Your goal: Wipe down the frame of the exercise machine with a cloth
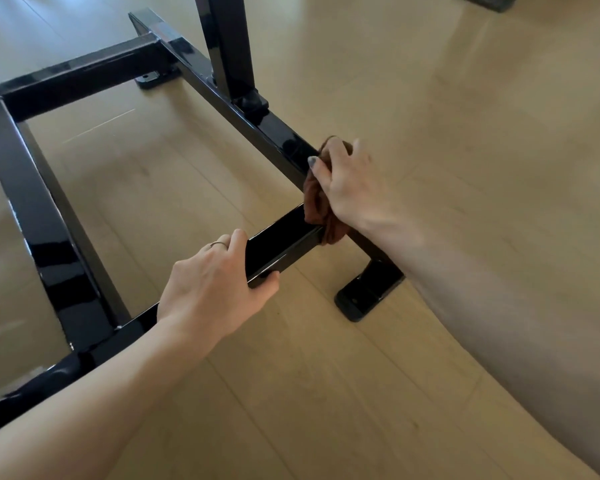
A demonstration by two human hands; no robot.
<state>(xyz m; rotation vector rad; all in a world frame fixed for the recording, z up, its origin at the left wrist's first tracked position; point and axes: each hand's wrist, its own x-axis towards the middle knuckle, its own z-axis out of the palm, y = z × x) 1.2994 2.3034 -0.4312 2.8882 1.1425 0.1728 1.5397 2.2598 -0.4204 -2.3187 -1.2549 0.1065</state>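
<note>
The glossy black steel frame [45, 233] of the exercise machine lies low on the floor as a rectangle of square bars, with an upright post [227, 46] rising from the right rail. My right hand [350, 188] grips a bunched brown cloth [317, 206] and presses it against the right rail, just where the near crossbar joins it. My left hand [212, 289] grips the near crossbar [281, 242], fingers over its top and thumb on the near side.
The frame stands on a light wooden plank floor [465, 133]. A black foot plate [364, 296] sits under the near right corner, another foot plate [151, 79] at the far corner. A dark object [485, 1] lies at the top right edge.
</note>
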